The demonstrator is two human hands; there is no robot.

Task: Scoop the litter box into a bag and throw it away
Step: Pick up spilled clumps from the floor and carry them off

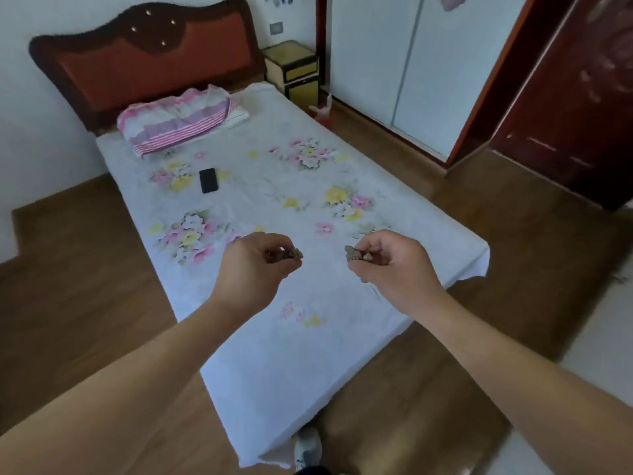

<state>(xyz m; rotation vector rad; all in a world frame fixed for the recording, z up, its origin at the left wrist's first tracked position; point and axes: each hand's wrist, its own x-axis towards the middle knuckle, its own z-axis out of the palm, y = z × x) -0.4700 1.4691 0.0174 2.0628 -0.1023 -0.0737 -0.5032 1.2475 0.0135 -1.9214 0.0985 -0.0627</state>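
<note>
Both my arms reach out over the foot half of a bed [428, 258] covered by a white floral sheet. My left hand [255, 265] pinches a small brown, rough-textured lump [295, 254] between thumb and fingers. My right hand [387, 258] pinches a second, similar brown lump [352, 252], with a paler bit beside it. The two hands hover apart, above the sheet. No litter box, scoop or bag is in view.
A black phone [208, 180] lies on the sheet beyond my hands. A pink striped pillow [178, 120] sits by the dark headboard [144, 60]. A small nightstand [294, 68] and a dark red door [575, 108] stand at right. Wooden floor surrounds the bed; my shoe [308, 447] shows below.
</note>
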